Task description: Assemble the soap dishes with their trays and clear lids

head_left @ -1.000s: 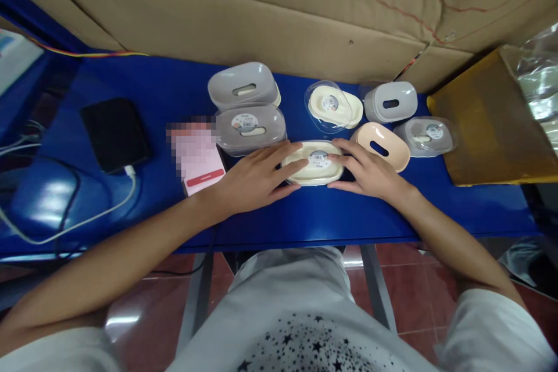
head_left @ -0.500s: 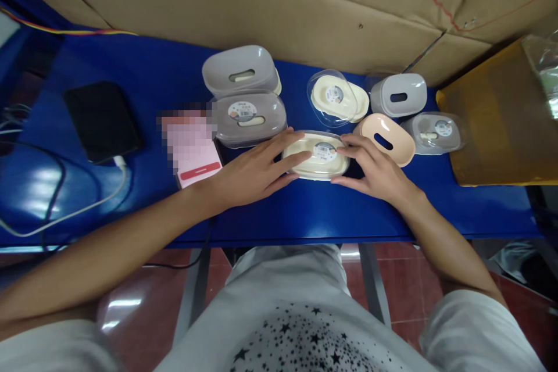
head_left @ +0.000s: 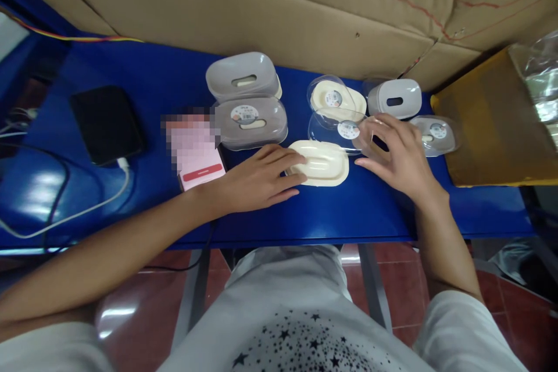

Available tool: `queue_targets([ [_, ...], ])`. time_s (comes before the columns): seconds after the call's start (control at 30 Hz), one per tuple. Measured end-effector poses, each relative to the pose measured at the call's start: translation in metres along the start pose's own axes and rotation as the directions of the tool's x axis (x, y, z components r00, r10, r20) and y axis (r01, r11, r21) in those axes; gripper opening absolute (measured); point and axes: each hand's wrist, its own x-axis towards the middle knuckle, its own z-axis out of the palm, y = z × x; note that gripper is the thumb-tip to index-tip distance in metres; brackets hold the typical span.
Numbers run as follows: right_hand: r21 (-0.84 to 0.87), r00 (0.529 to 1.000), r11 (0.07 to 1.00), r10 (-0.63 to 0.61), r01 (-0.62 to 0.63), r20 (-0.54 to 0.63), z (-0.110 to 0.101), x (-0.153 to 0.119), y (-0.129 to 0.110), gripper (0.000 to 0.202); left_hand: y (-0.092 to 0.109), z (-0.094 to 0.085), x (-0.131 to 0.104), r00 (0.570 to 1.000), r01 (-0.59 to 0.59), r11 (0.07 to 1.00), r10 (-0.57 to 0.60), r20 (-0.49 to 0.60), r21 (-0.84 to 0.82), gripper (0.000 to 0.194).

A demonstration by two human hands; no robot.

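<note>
A shallow cream oval dish [head_left: 325,164] lies on the blue table in front of me. My left hand [head_left: 274,177] has its fingers over the left end of the dish and its thumb at the near side, holding it there. To the right, my right hand [head_left: 394,154] grips the right end of a clear plastic lid [head_left: 329,127] with a round label. The lid is raised behind the dish and apart from it. Through and behind the lid I see part of a peach slotted tray [head_left: 381,140], mostly covered by my right hand.
Grey slotted containers [head_left: 239,74] stand at the back left, one under a clear labelled lid. Another cream dish [head_left: 320,93] with a clear lid and more grey containers [head_left: 394,96] are at the back right. A lit phone [head_left: 200,154], a black device [head_left: 107,125] and a cardboard box [head_left: 488,122] flank them.
The clear lid has come off the cream dish and moved up and right in my right hand. My left hand has stayed at the dish's left end.
</note>
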Motion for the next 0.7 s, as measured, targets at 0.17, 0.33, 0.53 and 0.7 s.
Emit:
queue_targets([
  [0.17,0.018,0.988,0.995,0.096,-0.099,0.120,-0.015,-0.010,0.023,0.080,0.009,-0.004,0.000,0.997,-0.061,0.995,0.064,0.045,-0.081,0.010],
  [0.33,0.202,0.979,0.977,0.022,-0.064,0.205,-0.034,-0.020,0.021,0.057,0.011,0.000,-0.001,0.998,-0.018,0.992,0.025,0.060,-0.122,0.017],
  [0.53,0.380,0.925,0.924,-0.169,0.029,0.341,-0.049,-0.026,-0.015,0.061,0.008,0.009,-0.003,0.990,0.136,0.974,-0.125,0.066,-0.182,0.074],
  [0.7,0.305,0.919,0.921,-0.318,0.241,0.233,-0.014,-0.014,-0.050,0.055,0.011,0.010,-0.003,0.980,0.201,0.948,-0.197,0.040,-0.247,0.099],
])
